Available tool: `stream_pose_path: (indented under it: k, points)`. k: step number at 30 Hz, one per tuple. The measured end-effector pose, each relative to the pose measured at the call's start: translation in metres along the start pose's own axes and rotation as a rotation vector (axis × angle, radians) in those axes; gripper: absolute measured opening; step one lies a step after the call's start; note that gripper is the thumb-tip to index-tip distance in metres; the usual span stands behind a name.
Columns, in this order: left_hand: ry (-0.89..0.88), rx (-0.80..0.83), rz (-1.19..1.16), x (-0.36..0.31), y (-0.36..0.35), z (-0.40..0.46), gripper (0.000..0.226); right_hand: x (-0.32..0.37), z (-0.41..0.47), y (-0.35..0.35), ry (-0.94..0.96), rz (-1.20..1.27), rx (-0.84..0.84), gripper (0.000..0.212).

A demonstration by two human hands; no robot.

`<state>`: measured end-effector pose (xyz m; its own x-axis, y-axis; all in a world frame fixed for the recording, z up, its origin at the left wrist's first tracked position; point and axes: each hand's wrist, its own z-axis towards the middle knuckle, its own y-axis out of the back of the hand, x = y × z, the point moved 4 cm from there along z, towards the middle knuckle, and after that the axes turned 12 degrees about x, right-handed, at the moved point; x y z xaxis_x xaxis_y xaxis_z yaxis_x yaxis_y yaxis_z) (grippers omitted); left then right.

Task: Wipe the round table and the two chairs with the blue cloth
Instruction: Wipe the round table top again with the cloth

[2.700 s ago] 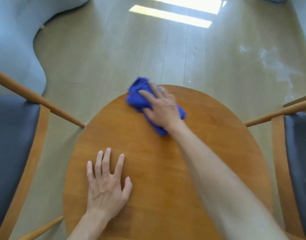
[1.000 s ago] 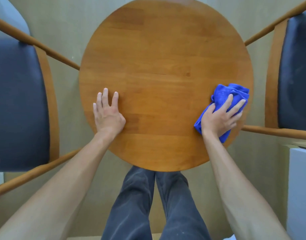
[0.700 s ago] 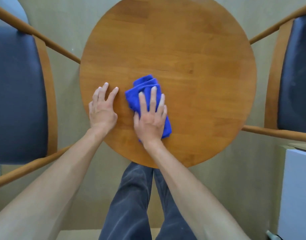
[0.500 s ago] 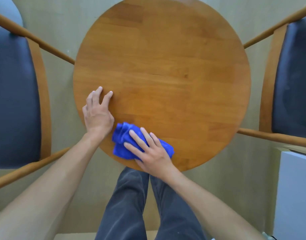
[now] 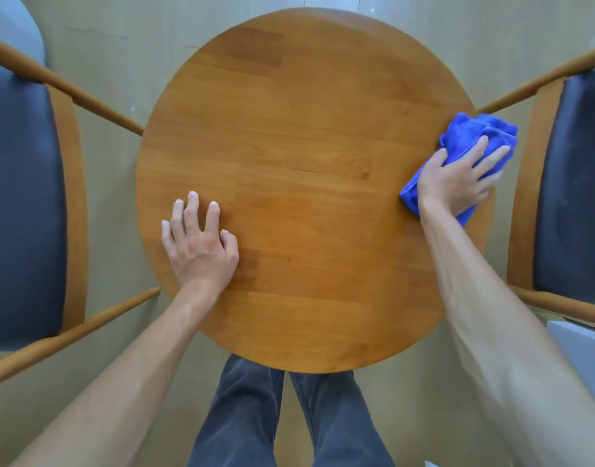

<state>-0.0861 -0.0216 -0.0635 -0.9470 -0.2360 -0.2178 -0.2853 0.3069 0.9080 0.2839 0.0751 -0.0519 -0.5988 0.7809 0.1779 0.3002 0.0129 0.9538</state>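
The right hand (image 5: 456,183) presses flat, fingers spread, on the blue cloth (image 5: 471,143) at the desk's (image 5: 306,146) right rim, just beside the right chair (image 5: 572,203). The left hand (image 5: 198,244) rests spread on the desk, nearer the left chair (image 5: 23,210).

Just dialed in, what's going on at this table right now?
A person stands over the round wooden table and wipes it. The right hand presses a bunched blue cloth flat-fingered against the table's right edge, next to the right chair. The left hand rests on the tabletop near its left side, fingers spread, bracing. The left chair stands beside the table with nothing touching it.
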Motion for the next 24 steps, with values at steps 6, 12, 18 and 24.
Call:
stream_pose_path:
  k: [6, 12, 18, 24]
  points:
    - [-0.023, 0.004, 0.005, 0.005, 0.0, -0.001, 0.045, 0.151, -0.051, -0.044, 0.354, -0.121, 0.134, 0.074]
    - [-0.001, 0.001, 0.022, 0.003, 0.0, -0.002, 0.048, 0.245, -0.173, -0.097, 1.146, -0.381, 0.324, 0.067]
    - [-0.005, -0.051, 0.063, -0.003, -0.002, -0.001, 0.048, 0.256, -0.131, -0.095, 1.528, -0.48, 0.387, 0.058]
    - [0.014, -0.042, 0.055, -0.007, -0.002, -0.001, 0.049, 0.216, -0.005, -0.052, 0.992, -0.266, 0.29, 0.062]
